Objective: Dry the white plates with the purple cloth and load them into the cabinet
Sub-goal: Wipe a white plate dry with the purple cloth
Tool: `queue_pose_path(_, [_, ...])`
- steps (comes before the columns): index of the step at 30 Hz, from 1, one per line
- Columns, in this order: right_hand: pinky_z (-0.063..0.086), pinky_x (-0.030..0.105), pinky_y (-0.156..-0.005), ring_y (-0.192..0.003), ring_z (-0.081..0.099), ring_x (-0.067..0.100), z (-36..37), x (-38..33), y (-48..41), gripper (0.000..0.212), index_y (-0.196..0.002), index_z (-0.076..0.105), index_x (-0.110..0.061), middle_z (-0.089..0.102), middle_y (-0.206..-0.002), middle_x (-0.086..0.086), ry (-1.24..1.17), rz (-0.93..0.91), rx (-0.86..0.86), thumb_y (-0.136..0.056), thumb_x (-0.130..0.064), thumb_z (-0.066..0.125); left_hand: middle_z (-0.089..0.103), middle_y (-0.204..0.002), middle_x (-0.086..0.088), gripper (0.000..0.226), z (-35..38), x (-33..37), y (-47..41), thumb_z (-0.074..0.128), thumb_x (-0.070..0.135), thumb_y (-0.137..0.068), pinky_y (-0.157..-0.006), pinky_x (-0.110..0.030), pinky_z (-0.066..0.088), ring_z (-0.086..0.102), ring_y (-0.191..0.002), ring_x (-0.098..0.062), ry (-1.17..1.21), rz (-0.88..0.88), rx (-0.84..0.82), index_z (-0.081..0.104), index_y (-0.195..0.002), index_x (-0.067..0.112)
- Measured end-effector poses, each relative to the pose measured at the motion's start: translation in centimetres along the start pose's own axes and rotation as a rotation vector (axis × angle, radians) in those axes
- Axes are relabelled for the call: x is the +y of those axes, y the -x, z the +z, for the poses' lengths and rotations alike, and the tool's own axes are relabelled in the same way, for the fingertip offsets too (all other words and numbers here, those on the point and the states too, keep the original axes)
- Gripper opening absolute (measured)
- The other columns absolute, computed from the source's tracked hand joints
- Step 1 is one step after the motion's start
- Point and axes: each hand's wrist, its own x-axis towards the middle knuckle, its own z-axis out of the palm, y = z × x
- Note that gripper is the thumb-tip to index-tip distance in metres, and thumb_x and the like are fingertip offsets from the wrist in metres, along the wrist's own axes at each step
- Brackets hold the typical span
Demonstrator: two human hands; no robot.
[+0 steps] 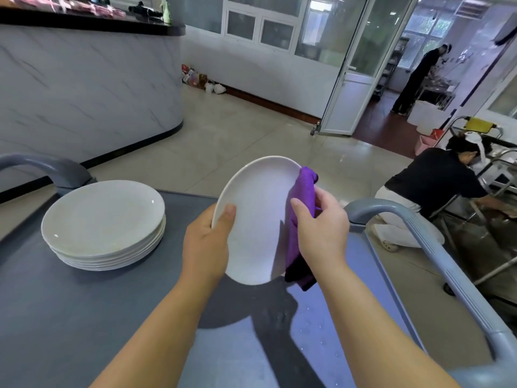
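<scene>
At left of the frame, the stack of white plates [103, 222] sits on the grey cart [84, 317]: rigid, breakable, likely slick. At centre, your left hand [205, 247] grips the tilted plate [254, 217] by its rim, thumb on its face; your right hand [321, 231] presses the soft purple cloth [299, 219] against its right edge. Keep holding at the rim.

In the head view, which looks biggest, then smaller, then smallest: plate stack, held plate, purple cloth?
Plate stack and held plate: about alike, and the held one is nearer, so no ranking.
Purple cloth: smallest.
</scene>
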Motion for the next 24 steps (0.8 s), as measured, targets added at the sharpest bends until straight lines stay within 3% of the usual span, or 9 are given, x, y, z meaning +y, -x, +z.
queue_pose_path(3, [0.039,0.013,-0.082,-0.100,0.052,0.004,1.4,-0.2,0.4,0.037,-0.129,0.060,-0.023,0.062,-0.110,-0.010,0.062,-0.225,-0.031,-0.093,-0.019,0.060,0.068,-0.070,0.016,0.027,0.0,0.0,0.0,0.050,0.036,-0.098,-0.066,-0.029,0.049,0.061,-0.070,-0.009,-0.017,0.007,-0.021,0.066,-0.076,0.034])
queue_pose_path(6, [0.041,0.020,-0.086,-0.106,0.051,0.013,2.3,0.4,0.7,0.045,-0.131,0.060,-0.016,0.059,-0.115,-0.003,0.134,-0.520,-0.169,-0.087,-0.012,0.056,0.062,-0.070,0.004,0.036,-0.4,0.2,-0.2,0.047,0.038,-0.098,-0.064,-0.030,0.044,0.054,-0.067,-0.013,0.000,0.027,0.006,0.064,-0.075,0.015])
queue_pose_path(9, [0.048,0.035,-0.082,-0.098,0.056,0.027,2.5,1.7,1.0,0.050,-0.129,0.061,-0.012,0.057,-0.115,0.003,0.215,-0.780,-0.290,-0.081,-0.002,0.053,0.065,-0.069,0.006,0.039,-0.8,0.4,-0.6,0.046,0.037,-0.099,-0.064,-0.029,0.047,0.057,-0.066,-0.012,0.055,0.025,0.057,0.065,-0.074,0.015])
queue_pose_path(13, [0.048,0.042,-0.071,-0.092,0.055,0.029,2.0,4.7,2.0,0.059,-0.127,0.061,-0.016,0.056,-0.114,0.003,0.346,-1.060,-0.378,-0.076,0.011,0.054,0.072,-0.075,0.010,0.035,-1.2,0.5,-0.8,0.047,0.035,-0.099,-0.072,-0.029,0.052,0.065,-0.072,-0.008,0.145,-0.010,0.075,0.070,-0.074,0.025])
queue_pose_path(15, [0.048,0.041,-0.068,-0.091,0.055,0.028,1.6,5.9,2.2,0.067,-0.127,0.059,-0.020,0.055,-0.114,0.001,0.392,-1.076,-0.358,-0.069,0.014,0.059,0.072,-0.076,0.009,0.036,-1.3,0.4,-0.8,0.047,0.035,-0.099,-0.074,-0.033,0.052,0.065,-0.074,-0.010,0.133,-0.014,0.068,0.069,-0.072,0.027])
queue_pose_path(17, [0.048,0.041,-0.068,-0.090,0.057,0.027,1.1,6.5,2.3,0.059,-0.125,0.063,-0.019,0.060,-0.111,0.003,0.385,-1.026,-0.305,-0.074,0.010,0.057,0.070,-0.076,0.007,0.036,-1.1,0.4,-0.7,0.047,0.037,-0.099,-0.073,-0.033,0.052,0.063,-0.075,-0.012,0.122,-0.008,0.071,0.068,-0.071,0.027])
queue_pose_path(20, [0.049,0.039,-0.079,-0.095,0.056,0.023,1.1,6.0,2.7,0.040,-0.125,0.065,-0.019,0.061,-0.111,0.001,0.302,-0.738,-0.215,-0.088,-0.013,0.051,0.070,-0.072,0.012,0.032,-0.5,0.7,-0.6,0.046,0.038,-0.100,-0.067,-0.026,0.052,0.065,-0.071,-0.009,0.144,-0.054,0.088,0.067,-0.080,0.026])
queue_pose_path(22, [0.047,0.037,-0.087,-0.102,0.052,0.018,1.2,5.4,3.0,0.039,-0.129,0.062,-0.023,0.057,-0.116,-0.007,0.265,-0.551,-0.241,-0.091,-0.026,0.051,0.072,-0.076,0.014,0.026,0.0,0.9,-0.6,0.046,0.039,-0.100,-0.075,-0.032,0.056,0.069,-0.079,-0.011,0.182,-0.110,0.095,0.066,-0.085,0.031])
queue_pose_path(24, [0.045,0.039,-0.092,-0.109,0.048,0.016,0.9,5.3,3.4,0.046,-0.134,0.057,-0.024,0.055,-0.123,-0.007,0.337,-0.545,-0.324,-0.091,-0.039,0.049,0.072,-0.086,0.010,0.023,0.3,1.1,-0.7,0.045,0.040,-0.100,-0.084,-0.036,0.054,0.069,-0.088,-0.016,0.225,-0.158,0.116,0.065,-0.094,0.029])
